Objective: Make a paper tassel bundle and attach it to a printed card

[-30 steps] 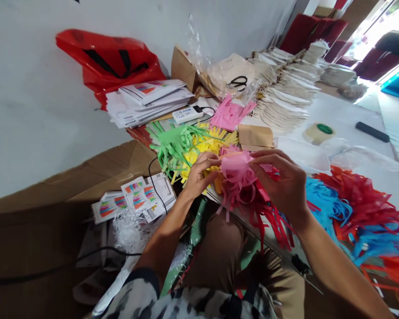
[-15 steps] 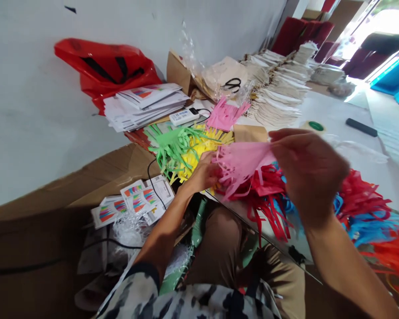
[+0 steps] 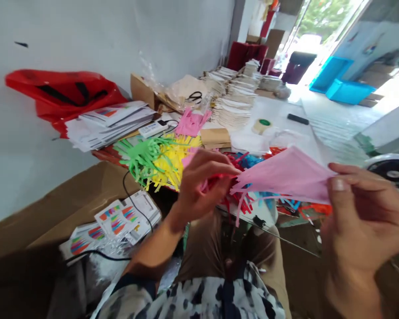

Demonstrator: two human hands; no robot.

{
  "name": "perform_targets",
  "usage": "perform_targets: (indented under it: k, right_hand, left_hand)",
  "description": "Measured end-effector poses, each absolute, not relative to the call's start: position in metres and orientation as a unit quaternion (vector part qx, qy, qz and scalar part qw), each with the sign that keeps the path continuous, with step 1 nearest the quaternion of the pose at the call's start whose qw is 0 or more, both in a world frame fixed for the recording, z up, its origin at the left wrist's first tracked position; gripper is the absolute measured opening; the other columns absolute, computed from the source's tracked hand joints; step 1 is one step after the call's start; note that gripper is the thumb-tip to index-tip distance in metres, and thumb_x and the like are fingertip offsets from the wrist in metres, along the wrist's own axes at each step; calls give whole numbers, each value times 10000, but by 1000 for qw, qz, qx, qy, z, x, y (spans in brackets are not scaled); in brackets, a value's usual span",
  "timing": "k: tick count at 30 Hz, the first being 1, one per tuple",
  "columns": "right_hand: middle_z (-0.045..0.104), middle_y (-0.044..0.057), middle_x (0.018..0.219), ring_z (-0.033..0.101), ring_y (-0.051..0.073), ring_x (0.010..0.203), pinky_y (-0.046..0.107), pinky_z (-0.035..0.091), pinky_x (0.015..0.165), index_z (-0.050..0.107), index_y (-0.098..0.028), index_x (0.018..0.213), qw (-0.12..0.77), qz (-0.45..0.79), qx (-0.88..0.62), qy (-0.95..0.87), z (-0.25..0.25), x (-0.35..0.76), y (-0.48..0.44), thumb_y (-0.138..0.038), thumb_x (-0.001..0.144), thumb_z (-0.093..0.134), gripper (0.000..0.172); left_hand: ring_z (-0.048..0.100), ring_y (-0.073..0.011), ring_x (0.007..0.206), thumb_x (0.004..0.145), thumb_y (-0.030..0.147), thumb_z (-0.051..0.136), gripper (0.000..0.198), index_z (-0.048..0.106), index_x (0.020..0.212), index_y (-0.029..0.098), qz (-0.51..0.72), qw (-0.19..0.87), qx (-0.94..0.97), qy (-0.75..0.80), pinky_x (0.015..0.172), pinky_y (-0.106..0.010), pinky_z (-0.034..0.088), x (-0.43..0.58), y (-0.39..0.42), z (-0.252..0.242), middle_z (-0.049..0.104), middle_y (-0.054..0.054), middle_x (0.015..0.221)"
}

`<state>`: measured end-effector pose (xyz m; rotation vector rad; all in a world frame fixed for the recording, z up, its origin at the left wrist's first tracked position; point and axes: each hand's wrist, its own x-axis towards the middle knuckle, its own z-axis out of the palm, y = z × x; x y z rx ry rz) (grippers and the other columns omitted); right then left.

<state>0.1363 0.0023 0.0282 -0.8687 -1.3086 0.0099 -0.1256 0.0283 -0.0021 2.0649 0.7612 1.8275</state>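
A sheet of pink tissue paper [image 3: 286,173], cut into fringe at its left end, is stretched between my two hands above the table edge. My right hand [image 3: 365,217] pinches its uncut end between thumb and fingers. My left hand [image 3: 204,186] is closed at the fringed end, fingertips touching the strips. Below and behind the sheet lie red fringed paper [image 3: 246,204] and blue fringed paper [image 3: 249,159], partly hidden. Left of my left hand are yellow fringed paper [image 3: 173,159] and green fringed paper [image 3: 142,153]. Another pink fringed bunch [image 3: 193,122] lies farther back.
Stacks of cream paper [image 3: 234,104] run along the wall, near black-handled scissors [image 3: 195,96]. A tape roll [image 3: 262,126] and a dark bar [image 3: 298,118] lie on the table. Printed cards [image 3: 116,217] sit in a cardboard box [image 3: 86,190] at lower left. A fan [image 3: 394,170] stands right.
My right hand has moved right with the uncut end, and the pink tissue paper is now stretched out sideways. My left hand has come up to its fringe. The view has turned right.
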Motion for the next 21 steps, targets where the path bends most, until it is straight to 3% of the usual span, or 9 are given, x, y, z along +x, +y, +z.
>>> perform_targets:
  k: [3, 8, 11, 15, 21]
  right_hand:
    - [783, 58, 933, 753, 260, 953, 529, 540, 977, 811, -255, 886, 725, 11, -411, -553, 19, 142, -16, -198, 853, 839, 72]
    - [776, 67, 995, 735, 245, 977, 459, 558, 922, 804, -244, 934, 708, 57, -453, -539, 3, 168, -50, -185, 874, 815, 85]
    - [758, 57, 985, 716, 228, 972, 418, 561, 902, 800, -243, 946, 700, 65, -464, -540, -6, 179, -66, -164, 883, 802, 101]
    - [767, 49, 1005, 721, 218, 986, 373, 576, 888, 784, -243, 937, 661, 103, -482, -565, -16, 192, -86, -143, 895, 785, 109]
    - [777, -3, 905, 735, 166, 825, 277, 584, 741, 781, -257, 939, 554, 164, -501, -644, -23, 221, -118, -103, 902, 770, 158]
  left_hand:
    - [685, -188, 1080, 936, 301, 808, 277, 734, 1193, 229, 588, 215, 744, 231, 964, -366, 556, -68, 13, 9, 751, -48, 1134]
    - [665, -154, 938, 851, 425, 892, 482, 662, 1207, 196, 581, 308, 710, 253, 844, -305, 550, -11, 16, -7, 717, -39, 1082]
    - [636, -138, 880, 870, 394, 876, 363, 683, 1112, 205, 571, 336, 703, 260, 802, -283, 525, 3, 19, -14, 709, -21, 1019]
    - [631, -141, 903, 926, 277, 811, 165, 675, 883, 195, 548, 346, 726, 230, 857, -289, 500, 7, 13, -13, 703, -13, 918]
    - [670, -165, 928, 925, 218, 752, 132, 649, 851, 181, 412, 533, 714, 189, 888, -318, 526, -3, 1, -9, 716, -51, 965]
